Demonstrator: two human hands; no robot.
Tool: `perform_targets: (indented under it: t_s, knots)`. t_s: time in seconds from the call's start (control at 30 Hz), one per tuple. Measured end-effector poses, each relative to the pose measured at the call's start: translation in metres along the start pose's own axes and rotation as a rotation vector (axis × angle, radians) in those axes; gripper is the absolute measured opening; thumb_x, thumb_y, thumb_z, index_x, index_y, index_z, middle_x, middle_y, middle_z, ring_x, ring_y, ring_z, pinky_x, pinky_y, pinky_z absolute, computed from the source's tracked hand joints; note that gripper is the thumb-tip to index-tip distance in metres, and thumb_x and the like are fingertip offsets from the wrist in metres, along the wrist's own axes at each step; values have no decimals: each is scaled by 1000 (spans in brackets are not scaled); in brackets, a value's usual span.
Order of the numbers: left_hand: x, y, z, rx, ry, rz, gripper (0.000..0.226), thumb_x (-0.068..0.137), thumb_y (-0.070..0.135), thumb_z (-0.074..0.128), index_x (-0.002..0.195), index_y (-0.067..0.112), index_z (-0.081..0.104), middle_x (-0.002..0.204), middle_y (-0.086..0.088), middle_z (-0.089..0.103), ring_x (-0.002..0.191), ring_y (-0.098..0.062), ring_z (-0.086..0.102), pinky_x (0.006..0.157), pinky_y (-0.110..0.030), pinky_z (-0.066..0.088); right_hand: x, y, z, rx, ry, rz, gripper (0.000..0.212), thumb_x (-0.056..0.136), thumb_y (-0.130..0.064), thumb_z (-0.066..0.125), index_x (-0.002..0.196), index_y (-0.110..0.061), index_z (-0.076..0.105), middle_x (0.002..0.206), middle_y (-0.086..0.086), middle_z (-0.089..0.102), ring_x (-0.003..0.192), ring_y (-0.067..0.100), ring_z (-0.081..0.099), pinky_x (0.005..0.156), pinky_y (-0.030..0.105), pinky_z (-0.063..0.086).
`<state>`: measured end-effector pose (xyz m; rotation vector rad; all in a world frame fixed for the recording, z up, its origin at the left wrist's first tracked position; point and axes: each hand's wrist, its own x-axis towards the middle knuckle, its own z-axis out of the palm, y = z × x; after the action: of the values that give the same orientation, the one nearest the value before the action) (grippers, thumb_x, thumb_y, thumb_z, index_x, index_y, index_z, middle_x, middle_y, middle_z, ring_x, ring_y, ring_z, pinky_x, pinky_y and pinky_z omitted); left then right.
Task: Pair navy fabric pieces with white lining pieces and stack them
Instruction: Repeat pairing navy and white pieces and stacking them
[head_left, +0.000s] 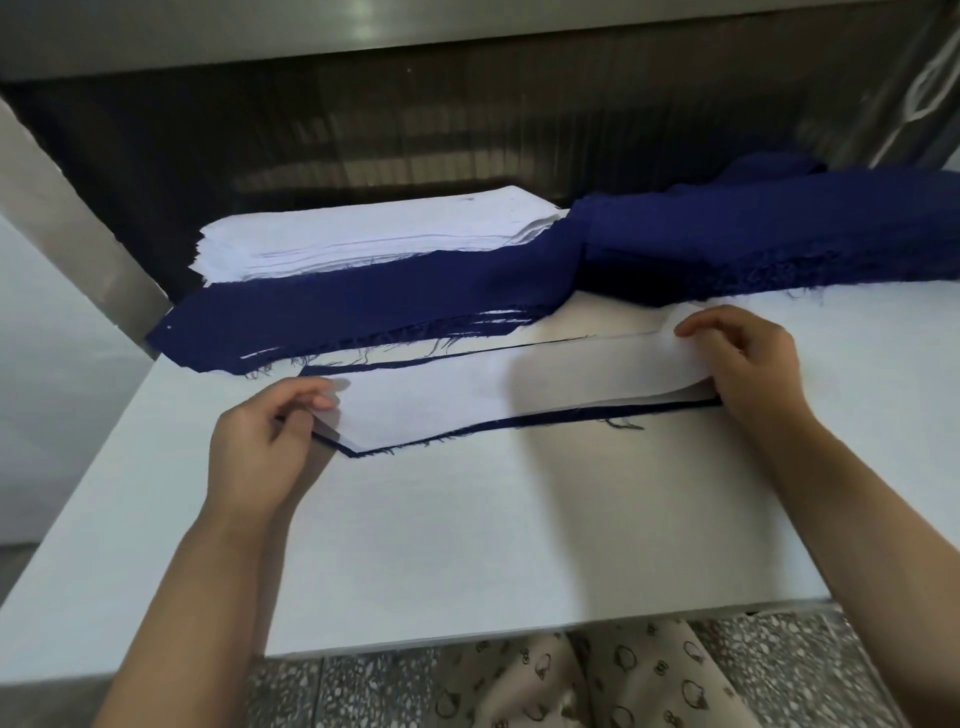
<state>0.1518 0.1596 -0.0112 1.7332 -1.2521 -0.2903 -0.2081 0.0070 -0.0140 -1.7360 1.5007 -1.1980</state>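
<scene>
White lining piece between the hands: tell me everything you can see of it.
The white lining piece is a long, thin strip of plain white cloth with a pointed left end. It lies on a navy piece of like shape, whose frayed edge shows as a narrow rim round it. Its right end is lifted slightly. The left hand pinches its left end, the right hand holds its right end, on the white table.

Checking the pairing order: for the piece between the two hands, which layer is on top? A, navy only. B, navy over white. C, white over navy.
C: the white lining piece covers the navy fabric piece, which shows only as a thin edge beneath.
</scene>
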Motion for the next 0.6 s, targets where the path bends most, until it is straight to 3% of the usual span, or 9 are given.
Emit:
perform_targets:
  t_s: [0.13,0.23,0.37,0.43,0.6]
  knots:
    - [1,-2,0,18,17,-20,32,86,20,56,84,51,65,86,24,69,80,3,62,72,-4,43,2,0,0,-120,-1,-24,22,86,-6,57,91,-27,62,86,-6,58,64,1,49,54,7,36]
    - [4,-7,0,86,-29,18,46,86,4,64,86,50,61,83,14,70,75,0,61,72,-4,43,1,-1,-1,-154,13,-31,30,82,2,56,90,-27,62,91,-4,57,65,-1,49,56,1,35]
    - [4,-6,-1,99,-55,29,53,83,-2,65,86,51,60,90,7,70,75,-4,60,73,-6,45,1,-3,-2,-192,23,-54,34,78,10,54,86,-22,64,104,-6,56,92,15,52,78,25,40]
    - [4,-6,-1,90,-55,38,56,83,-3,65,84,53,61,91,5,70,75,-4,59,74,-6,45,1,-5,-2,-208,32,-65,34,78,11,54,85,-20,64,104,-6,55,96,16,51,83,28,42]
    - [5,-6,-1,96,-50,43,67,83,-4,64,83,63,59,90,11,69,75,-3,59,72,-2,43,2,-3,-1,-221,36,-7,32,78,9,53,83,-21,64,97,-2,57,84,19,52,71,24,38]
